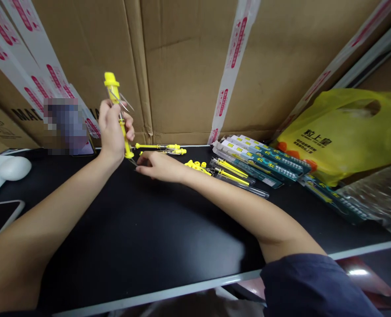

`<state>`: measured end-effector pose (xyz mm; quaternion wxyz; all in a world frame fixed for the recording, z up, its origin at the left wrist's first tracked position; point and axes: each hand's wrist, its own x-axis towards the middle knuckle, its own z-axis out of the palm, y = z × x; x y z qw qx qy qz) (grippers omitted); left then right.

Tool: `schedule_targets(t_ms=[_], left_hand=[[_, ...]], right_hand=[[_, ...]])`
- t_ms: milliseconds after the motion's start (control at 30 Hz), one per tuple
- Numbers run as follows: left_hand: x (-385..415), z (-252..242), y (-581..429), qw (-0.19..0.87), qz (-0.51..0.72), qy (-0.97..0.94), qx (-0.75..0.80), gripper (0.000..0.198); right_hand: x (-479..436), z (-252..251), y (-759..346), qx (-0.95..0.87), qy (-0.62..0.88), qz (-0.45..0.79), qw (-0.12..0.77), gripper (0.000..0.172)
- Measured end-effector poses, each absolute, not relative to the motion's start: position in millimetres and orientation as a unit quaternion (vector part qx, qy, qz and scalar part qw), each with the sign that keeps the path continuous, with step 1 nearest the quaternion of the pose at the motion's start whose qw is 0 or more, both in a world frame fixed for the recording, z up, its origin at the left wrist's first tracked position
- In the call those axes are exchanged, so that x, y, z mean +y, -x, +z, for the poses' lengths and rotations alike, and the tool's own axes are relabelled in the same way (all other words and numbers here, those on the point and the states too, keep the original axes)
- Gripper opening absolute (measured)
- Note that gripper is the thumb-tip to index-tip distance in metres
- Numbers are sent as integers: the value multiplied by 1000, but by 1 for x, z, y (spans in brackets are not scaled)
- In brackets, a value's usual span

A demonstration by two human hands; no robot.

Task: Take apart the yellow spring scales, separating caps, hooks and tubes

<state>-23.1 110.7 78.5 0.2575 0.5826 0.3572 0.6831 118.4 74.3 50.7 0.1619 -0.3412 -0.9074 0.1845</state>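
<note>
My left hand [111,127] is closed around a yellow rod-shaped tool [127,147], held nearly upright above the table. The tool has a yellow cap at its top, a clear section below it, and thin metal prongs sticking out near the top and at the lower end. At that lower end, my right hand [159,166] has its thumb and forefinger pinched on the thin metal prongs. Behind the right hand, similar yellow tools [157,146] lie by the cardboard. Small yellow caps [197,165] are heaped beside the right wrist.
Several yellow rods with metal parts [231,169] and clear tubes [245,187] lie right of the caps. Printed packages [261,156] are stacked behind them, beside a yellow plastic bag [344,132]. Cardboard [189,66] walls the back. A phone [2,218] lies at left on the black table [149,246].
</note>
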Motion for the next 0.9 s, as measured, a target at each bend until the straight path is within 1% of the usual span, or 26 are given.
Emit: schedule_targets(t_ms=[67, 133, 200, 267, 367, 467, 567, 633, 767, 900], left_hand=[[91, 88, 19, 173, 623, -674, 357, 21], [65, 89, 12, 79, 559, -737, 372, 27], [36, 79, 4, -6, 458, -808, 371, 34], [10, 62, -2, -67, 344, -863, 363, 38], [-16, 35, -5, -137, 213, -906, 338, 41], [-25, 17, -4, -189, 161, -914, 320, 40], [-23, 9, -3, -210, 149, -912, 319, 34], [-21, 6, -3, -200, 144, -914, 324, 32], [-18, 3, -4, -169, 143, -914, 340, 31], [-17, 2, -4, -149, 149, -912, 352, 31]], right_hand=[[49, 49, -131, -918, 329, 142, 173, 27], [25, 41, -150, -935, 306, 47, 172, 22], [11, 31, -176, -952, 266, -60, 141, 22], [9, 22, -207, -954, 240, -124, 128, 27], [24, 16, -253, -934, 271, -163, 167, 27], [46, 17, -284, -878, 374, -179, 237, 28], [58, 18, -296, -828, 471, -157, 260, 26], [60, 17, -296, -819, 496, -133, 256, 23], [60, 14, -294, -836, 492, -100, 223, 13], [61, 13, -295, -849, 476, -114, 198, 18]])
